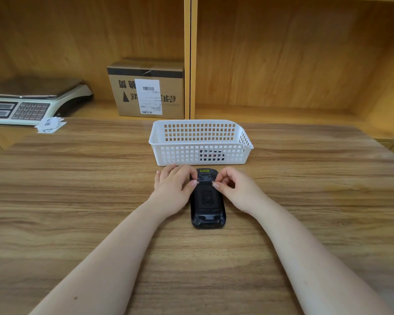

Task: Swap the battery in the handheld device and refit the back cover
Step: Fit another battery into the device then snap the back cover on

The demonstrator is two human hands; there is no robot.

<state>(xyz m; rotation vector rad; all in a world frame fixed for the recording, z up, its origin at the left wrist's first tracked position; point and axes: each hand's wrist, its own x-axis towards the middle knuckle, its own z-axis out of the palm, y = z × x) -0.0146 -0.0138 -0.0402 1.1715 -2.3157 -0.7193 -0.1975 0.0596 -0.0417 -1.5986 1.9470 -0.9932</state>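
Handheld device (207,201) laid face down on table (77,201), just before white basket (200,142). Far end pinched by left hand (173,189) and right hand (234,189), fingertips at cover edges. Judged rigid, light, smooth-cased; cover best taken at side edges. Dark item glimpsed inside basket.

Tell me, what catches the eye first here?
Two bare hands, left hand and right hand, pinch the far end of a black handheld device lying face down on the wooden table. Just beyond stands a white basket with something dark inside.
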